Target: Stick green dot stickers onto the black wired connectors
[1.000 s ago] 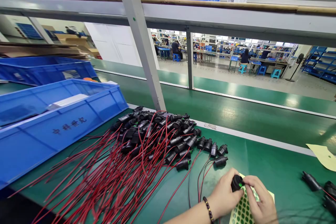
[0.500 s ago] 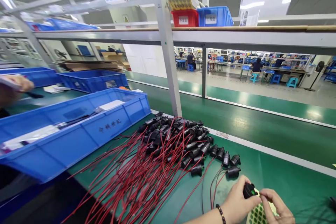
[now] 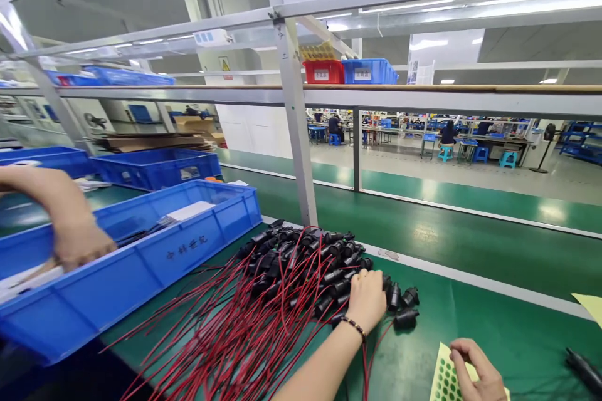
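Note:
A heap of black connectors [image 3: 301,257] with long red wires [image 3: 226,344] lies on the green bench. My left hand [image 3: 367,297] rests on the right end of the heap, fingers curled down among the connectors; what they grip is hidden. A few separate connectors [image 3: 405,307] lie just right of that hand. My right hand [image 3: 477,366] is at the bottom edge, fingers bent and pinching a pale sticker sheet [image 3: 444,381] covered in green dots.
A long blue bin [image 3: 188,244] stands left of the heap, and another person's hand [image 3: 78,235] reaches into it. A grey upright post [image 3: 296,150] rises behind the heap. Another black connector [image 3: 586,369] lies far right; a yellow paper [image 3: 592,307] sits beyond it.
My left hand has gone from beside the sticker sheet up to the heap; the connector it held is no longer seen. The view tilted up. The other person's hand came into the bin.

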Tool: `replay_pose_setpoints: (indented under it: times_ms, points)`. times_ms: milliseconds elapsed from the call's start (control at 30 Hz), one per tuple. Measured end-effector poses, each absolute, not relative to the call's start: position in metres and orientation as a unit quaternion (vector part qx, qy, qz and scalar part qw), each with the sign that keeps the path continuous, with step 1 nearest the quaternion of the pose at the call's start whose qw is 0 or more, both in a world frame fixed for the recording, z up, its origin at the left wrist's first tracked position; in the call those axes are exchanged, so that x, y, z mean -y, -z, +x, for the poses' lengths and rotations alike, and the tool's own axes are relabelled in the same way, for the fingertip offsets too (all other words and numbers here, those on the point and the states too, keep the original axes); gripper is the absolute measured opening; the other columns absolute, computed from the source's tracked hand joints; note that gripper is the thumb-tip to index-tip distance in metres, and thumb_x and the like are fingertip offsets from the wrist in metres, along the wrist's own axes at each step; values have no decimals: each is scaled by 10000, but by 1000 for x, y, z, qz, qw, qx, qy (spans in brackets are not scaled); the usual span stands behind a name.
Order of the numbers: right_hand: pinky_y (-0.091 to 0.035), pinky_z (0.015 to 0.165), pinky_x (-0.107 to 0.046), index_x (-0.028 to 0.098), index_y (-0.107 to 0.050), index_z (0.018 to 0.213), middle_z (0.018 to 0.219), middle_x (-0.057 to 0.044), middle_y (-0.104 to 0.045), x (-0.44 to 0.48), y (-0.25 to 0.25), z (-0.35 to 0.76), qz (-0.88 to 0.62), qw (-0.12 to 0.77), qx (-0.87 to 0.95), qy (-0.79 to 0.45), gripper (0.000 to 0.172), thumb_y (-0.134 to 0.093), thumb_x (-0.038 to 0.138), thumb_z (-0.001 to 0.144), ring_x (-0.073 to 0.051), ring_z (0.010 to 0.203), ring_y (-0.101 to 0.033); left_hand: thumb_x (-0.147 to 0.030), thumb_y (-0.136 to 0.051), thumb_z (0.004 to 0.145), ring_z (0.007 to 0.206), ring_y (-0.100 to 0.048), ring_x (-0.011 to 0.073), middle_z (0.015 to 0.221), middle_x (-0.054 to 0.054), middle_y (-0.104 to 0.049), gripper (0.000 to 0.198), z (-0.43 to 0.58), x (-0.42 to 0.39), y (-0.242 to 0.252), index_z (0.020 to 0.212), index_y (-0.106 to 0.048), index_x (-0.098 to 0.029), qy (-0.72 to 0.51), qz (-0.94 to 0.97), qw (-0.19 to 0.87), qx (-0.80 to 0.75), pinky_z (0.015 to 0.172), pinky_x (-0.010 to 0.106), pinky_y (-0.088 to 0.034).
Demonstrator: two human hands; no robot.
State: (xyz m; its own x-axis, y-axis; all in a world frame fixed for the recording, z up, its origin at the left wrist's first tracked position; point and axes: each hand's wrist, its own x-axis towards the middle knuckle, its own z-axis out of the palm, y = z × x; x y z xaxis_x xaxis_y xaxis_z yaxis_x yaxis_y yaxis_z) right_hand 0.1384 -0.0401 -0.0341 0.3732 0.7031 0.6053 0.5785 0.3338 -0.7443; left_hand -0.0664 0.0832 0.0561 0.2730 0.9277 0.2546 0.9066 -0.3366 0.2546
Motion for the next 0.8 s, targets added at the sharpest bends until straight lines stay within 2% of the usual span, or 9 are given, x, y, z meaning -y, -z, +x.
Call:
replay_pose_setpoints:
  times_ms: [100,233,300,367,467,567,700,800]
  points:
    - [-528,607,-209,211,-643,814,761,-33,-663,36,28,143,-549,585,595,-55,269,-527,435,907,-161,677,-651,-84,-502,740,1046,-500,357,1016,194,-607,250,-71,-97,-54,959,-622,-81,-182,789,-11,-587,919,475,-337]
    - [-521,561,-204,208,-620,794,702,-19,-645,33,17,146,-549,554,624,-50,260,-458,349,941,-148,631,-635,-69,-497,748,1223,-402,375,1235,227,-528,512,-64,-96,-52,1259,-498,-52,-223,785,-42,-576,1015,516,-271]
    - [-518,570,-210,208,-603,785,694,-11,-629,31,14,146,-568,545,615,-40,263,-431,323,948,-143,627,-624,-102,-496,782,1304,-331,357,1324,205,-487,534,-55,-85,-52,1315,-459,-80,-277,794,-36,-541,1077,516,-209]
    - [-515,570,-209,209,-596,785,692,-5,-623,28,15,145,-583,535,610,-27,257,-421,307,947,-138,629,-620,-163,-489,818,1318,-327,333,1333,169,-495,482,-45,-65,-54,1298,-481,-124,-324,811,36,-486,1099,505,-203]
    - [-516,574,-201,208,-591,805,705,-3,-633,25,19,147,-604,513,610,-12,246,-405,281,947,-132,647,-628,-203,-521,786,1244,-422,284,1270,103,-549,405,-30,-31,-59,1190,-552,-206,-324,830,250,-378,1072,430,-297]
    - [-520,600,-197,206,-586,818,730,-7,-641,23,22,155,-635,478,607,12,250,-376,258,945,-127,675,-633,-197,-538,731,1058,-541,240,1101,64,-622,300,-17,-8,-57,1021,-612,-212,-274,796,446,-303,937,343,-407]
    - [-527,769,-286,197,-622,885,897,-60,-668,23,15,188,-700,397,590,66,242,-385,239,910,-179,850,-642,-262,-545,716,828,-554,200,843,36,-617,159,-6,-8,-36,826,-611,-168,-273,701,583,-306,721,287,-416]
    - [-465,899,-437,164,-651,932,1010,-135,-660,29,4,231,-770,313,545,113,216,-465,184,827,-282,981,-609,-351,-603,685,694,-493,161,683,-14,-543,192,-2,-18,-19,745,-581,-169,-303,627,648,-307,658,270,-390]
